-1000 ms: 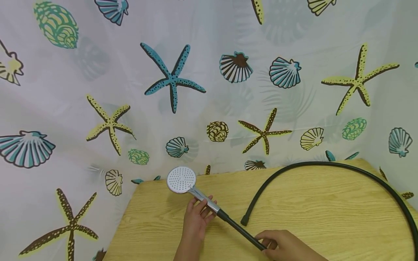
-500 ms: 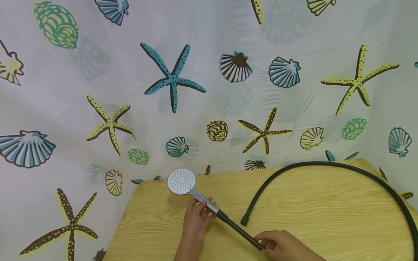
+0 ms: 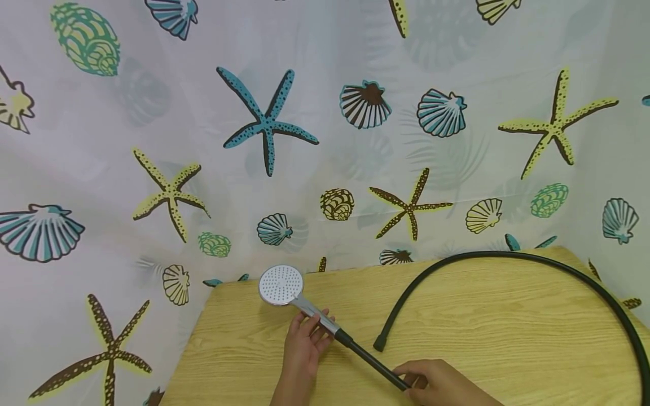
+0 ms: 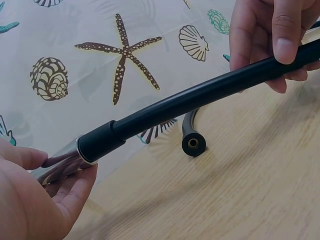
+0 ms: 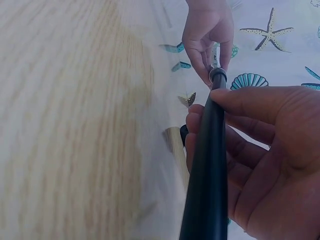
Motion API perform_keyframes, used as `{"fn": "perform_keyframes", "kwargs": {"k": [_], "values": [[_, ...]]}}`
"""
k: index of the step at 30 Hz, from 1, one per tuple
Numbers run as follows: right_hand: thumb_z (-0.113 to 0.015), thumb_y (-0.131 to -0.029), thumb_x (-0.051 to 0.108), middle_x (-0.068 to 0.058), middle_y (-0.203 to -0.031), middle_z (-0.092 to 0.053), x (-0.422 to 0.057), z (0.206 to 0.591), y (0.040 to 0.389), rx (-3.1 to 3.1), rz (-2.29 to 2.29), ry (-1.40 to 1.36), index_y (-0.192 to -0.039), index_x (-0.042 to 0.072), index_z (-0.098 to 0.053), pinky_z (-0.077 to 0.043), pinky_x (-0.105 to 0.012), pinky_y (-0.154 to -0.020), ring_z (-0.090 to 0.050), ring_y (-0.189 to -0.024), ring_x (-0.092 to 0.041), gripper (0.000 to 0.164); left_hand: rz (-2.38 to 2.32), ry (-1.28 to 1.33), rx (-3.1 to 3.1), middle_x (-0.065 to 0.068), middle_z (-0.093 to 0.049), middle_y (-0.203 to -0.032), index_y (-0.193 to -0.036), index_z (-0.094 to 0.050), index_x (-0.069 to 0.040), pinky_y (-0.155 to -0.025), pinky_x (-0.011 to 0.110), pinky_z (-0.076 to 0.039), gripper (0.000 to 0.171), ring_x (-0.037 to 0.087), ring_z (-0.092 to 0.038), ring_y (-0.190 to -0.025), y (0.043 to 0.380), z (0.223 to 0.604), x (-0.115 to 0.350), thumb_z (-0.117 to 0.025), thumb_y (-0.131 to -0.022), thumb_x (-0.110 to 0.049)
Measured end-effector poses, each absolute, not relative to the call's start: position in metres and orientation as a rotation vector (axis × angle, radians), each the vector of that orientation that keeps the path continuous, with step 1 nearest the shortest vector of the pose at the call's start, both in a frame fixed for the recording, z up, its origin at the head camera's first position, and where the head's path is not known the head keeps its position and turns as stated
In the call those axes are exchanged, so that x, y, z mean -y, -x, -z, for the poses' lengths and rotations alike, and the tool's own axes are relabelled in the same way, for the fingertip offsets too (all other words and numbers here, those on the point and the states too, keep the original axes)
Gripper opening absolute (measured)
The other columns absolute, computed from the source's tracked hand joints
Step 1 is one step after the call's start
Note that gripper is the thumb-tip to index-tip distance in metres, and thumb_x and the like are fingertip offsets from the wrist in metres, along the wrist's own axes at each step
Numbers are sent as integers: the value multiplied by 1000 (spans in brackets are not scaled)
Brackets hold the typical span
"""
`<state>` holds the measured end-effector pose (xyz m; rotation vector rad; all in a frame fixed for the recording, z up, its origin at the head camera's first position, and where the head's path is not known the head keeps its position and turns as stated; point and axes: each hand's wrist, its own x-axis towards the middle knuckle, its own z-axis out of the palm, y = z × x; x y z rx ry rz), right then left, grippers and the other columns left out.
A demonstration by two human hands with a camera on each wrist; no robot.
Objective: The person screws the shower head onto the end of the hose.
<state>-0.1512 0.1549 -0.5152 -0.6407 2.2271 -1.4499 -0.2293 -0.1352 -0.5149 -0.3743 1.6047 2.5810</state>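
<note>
A chrome handheld shower head with a round white spray face is tilted up to the left in the head view. My left hand holds its chrome handle, thumb on one side and fingers on the other. A black hose joins the handle's lower end through a thicker black collar. Farther down, my right hand pinches that hose between thumb and fingers. The hose's other end, a round black fitting with a hole in its middle, lies on the table to the right of the shower head.
The wood-grain table runs back to a white curtain printed with starfish and shells. Over the table's right side the rest of the hose curves in a wide arc and leaves the view at the right edge.
The shower head has dipped slightly, its spray face a little lower in the head view. Both hands keep their hold, the right one shifting slightly left.
</note>
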Motion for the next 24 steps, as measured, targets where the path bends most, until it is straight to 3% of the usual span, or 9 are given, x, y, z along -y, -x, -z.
{"fn": "perform_keyframes", "kwargs": {"k": [8, 17, 24], "values": [[-67, -93, 8, -11, -103, -74, -154, 516, 153, -2219, 1457, 619, -127, 2, -67, -56, -18, -71, -68, -84, -6, 35, -2584, 378, -1603, 10, -70, -127, -154, -28, -6, -84, 32, -63, 58, 19, -72, -106, 229, 517, 135, -56, -104, -16], [-68, -92, 10, -4, -98, -73, -153, 518, 156, -2268, 1400, 597, -127, 4, -67, -55, -18, -70, -66, -82, -5, 36, -2569, 388, -1629, 1, -68, -112, -154, -29, -4, -82, 30, -62, 58, 14, -70, -100, 230, 519, 135, -56, -104, -17], [-69, -92, 10, -4, -97, -73, -153, 520, 157, -2292, 1382, 622, -127, 3, -67, -54, -19, -70, -65, -82, -4, 36, -2518, 410, -1683, 8, -59, -124, -157, -26, -2, -84, 28, -61, 63, 13, -64, -101, 232, 522, 136, -56, -103, -18]]}}
